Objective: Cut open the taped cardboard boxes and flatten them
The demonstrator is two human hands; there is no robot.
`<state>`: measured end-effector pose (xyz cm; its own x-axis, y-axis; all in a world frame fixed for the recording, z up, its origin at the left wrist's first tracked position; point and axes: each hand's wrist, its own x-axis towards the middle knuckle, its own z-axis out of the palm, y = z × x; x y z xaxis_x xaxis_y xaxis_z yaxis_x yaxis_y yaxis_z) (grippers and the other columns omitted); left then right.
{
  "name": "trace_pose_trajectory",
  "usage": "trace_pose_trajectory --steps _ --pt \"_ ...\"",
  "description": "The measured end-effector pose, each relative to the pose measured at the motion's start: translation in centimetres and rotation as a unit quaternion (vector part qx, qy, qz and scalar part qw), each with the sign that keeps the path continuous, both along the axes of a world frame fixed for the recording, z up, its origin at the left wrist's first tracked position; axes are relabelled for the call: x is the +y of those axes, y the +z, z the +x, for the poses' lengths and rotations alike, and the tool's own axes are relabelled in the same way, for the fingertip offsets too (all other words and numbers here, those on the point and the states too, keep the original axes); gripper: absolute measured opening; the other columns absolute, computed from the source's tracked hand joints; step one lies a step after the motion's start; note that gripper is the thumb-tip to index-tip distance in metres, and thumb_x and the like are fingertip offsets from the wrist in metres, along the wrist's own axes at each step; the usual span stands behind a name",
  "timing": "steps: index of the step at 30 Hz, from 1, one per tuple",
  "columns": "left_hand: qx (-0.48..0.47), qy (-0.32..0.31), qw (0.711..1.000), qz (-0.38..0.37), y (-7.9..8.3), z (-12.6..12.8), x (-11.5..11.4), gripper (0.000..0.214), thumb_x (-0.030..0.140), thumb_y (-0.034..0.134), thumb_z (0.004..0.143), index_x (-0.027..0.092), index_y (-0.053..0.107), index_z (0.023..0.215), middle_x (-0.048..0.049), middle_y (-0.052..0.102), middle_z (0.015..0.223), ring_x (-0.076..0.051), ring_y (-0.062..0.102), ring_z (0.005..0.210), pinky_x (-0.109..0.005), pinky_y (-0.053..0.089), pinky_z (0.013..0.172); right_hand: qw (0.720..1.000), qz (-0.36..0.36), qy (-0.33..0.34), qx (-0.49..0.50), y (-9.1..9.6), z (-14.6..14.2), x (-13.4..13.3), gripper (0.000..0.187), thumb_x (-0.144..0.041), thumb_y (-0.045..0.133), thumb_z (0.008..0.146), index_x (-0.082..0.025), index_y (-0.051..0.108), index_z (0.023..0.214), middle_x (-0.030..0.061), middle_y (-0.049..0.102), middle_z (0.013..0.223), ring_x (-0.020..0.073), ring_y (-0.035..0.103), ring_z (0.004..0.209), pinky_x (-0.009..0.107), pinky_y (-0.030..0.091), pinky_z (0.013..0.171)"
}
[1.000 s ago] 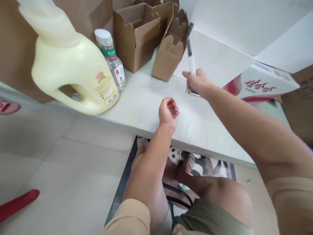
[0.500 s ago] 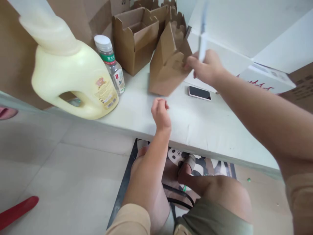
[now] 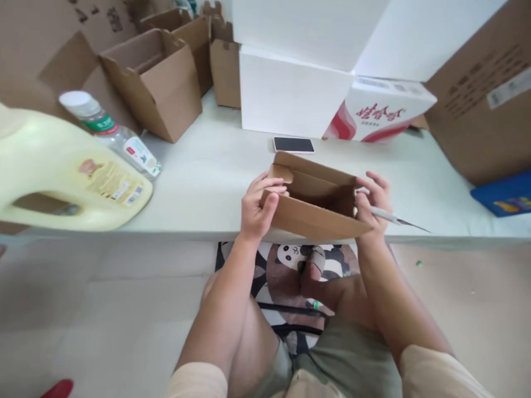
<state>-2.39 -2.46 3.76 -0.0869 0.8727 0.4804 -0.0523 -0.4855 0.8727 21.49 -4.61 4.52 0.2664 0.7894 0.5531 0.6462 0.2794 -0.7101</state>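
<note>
A small brown cardboard box [image 3: 316, 204] lies on its side at the near edge of the white table [image 3: 215, 177], its open top facing away from me. My left hand [image 3: 258, 205] grips its left end, thumb and fingers wrapped round the flap. My right hand [image 3: 373, 204] is closed on the box's right end and also pinches a thin pen-like tool [image 3: 398, 220] that sticks out to the right.
A phone [image 3: 293, 145] lies face up behind the box. A large yellow jug [image 3: 62, 177] and a clear bottle [image 3: 112, 138] stand at left. Open brown boxes [image 3: 153, 83], a white box [image 3: 290, 94], a red-and-white carton [image 3: 381, 113] and a big carton [image 3: 481, 94] line the back.
My right hand left the phone, took the small brown box from the back and brought it to the near edge. My left hand rose from a loose fist and took the box's left end.
</note>
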Motion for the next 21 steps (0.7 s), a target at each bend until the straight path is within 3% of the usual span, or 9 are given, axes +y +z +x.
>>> trace_pose_trajectory --steps 4,7,10,14,16,18,21 --pt "-0.040 0.039 0.996 -0.065 -0.2 1.1 1.0 0.050 0.071 0.061 0.086 0.025 0.081 0.084 -0.0094 0.077 0.106 -0.027 0.063 0.128 -0.046 0.038 0.122 0.985 -0.062 0.035 0.158 -2.0 0.8 1.5 0.061 -0.050 0.054 0.087 -0.038 0.041 0.146 0.0064 0.061 0.121 0.0228 0.066 0.108 0.039 0.058 0.082" --pt "-0.032 0.038 0.995 -0.091 -0.1 1.4 2.0 0.046 0.068 0.066 0.085 0.025 0.080 0.087 -0.0085 0.077 0.103 -0.027 0.059 0.135 -0.043 0.039 0.121 0.972 -0.092 0.074 0.202 -2.8 1.1 1.8 0.071 -0.048 0.052 0.087 -0.042 0.025 0.153 0.0041 0.063 0.121 0.0198 0.067 0.102 0.036 0.059 0.084" --pt "-0.014 0.053 0.993 -0.101 -0.1 1.8 2.8 0.044 0.066 0.069 0.083 0.024 0.078 0.087 -0.0074 0.075 0.099 -0.028 0.060 0.132 -0.041 0.042 0.118 0.963 -0.109 0.105 0.222 -2.8 1.6 1.5 0.050 -0.047 0.053 0.088 -0.036 0.049 0.137 0.0054 0.067 0.121 0.0224 0.068 0.109 0.041 0.058 0.095" --pt "0.016 0.089 0.993 -0.074 -0.8 2.2 4.0 0.052 0.066 0.075 0.077 0.028 0.071 0.111 -0.0058 0.069 0.125 -0.027 0.061 0.130 -0.039 0.048 0.111 0.957 -0.085 0.120 0.250 -2.7 2.5 1.1 0.021 -0.041 0.056 0.086 -0.028 0.067 0.098 0.0058 0.071 0.123 0.0271 0.063 0.125 0.049 0.050 0.111" --pt "0.052 0.091 0.992 -0.065 -1.2 2.2 4.6 0.053 0.064 0.075 0.077 0.029 0.070 0.116 -0.0056 0.064 0.137 -0.028 0.058 0.134 -0.042 0.047 0.113 0.954 -0.079 0.124 0.262 -2.9 3.0 0.7 0.020 -0.036 0.053 0.084 -0.027 0.070 0.089 0.0052 0.071 0.124 0.0284 0.061 0.129 0.052 0.047 0.113" --pt "0.088 0.076 0.991 -0.068 -1.4 2.3 5.1 0.039 0.057 0.071 0.082 0.027 0.075 0.106 -0.0057 0.065 0.137 -0.029 0.056 0.136 -0.045 0.043 0.117 0.948 -0.077 0.140 0.276 -3.2 3.5 0.3 0.025 -0.033 0.048 0.080 -0.027 0.072 0.085 0.0048 0.071 0.126 0.0295 0.060 0.132 0.053 0.047 0.113" --pt "0.097 0.077 0.990 -0.070 -1.4 2.7 5.3 0.023 0.043 0.067 0.084 0.025 0.078 0.090 -0.0055 0.071 0.127 -0.028 0.059 0.133 -0.047 0.042 0.119 0.942 -0.083 0.136 0.294 -3.7 4.0 -0.1 0.037 -0.035 0.042 0.076 -0.026 0.072 0.096 0.0063 0.071 0.128 0.0298 0.059 0.134 0.053 0.047 0.112"
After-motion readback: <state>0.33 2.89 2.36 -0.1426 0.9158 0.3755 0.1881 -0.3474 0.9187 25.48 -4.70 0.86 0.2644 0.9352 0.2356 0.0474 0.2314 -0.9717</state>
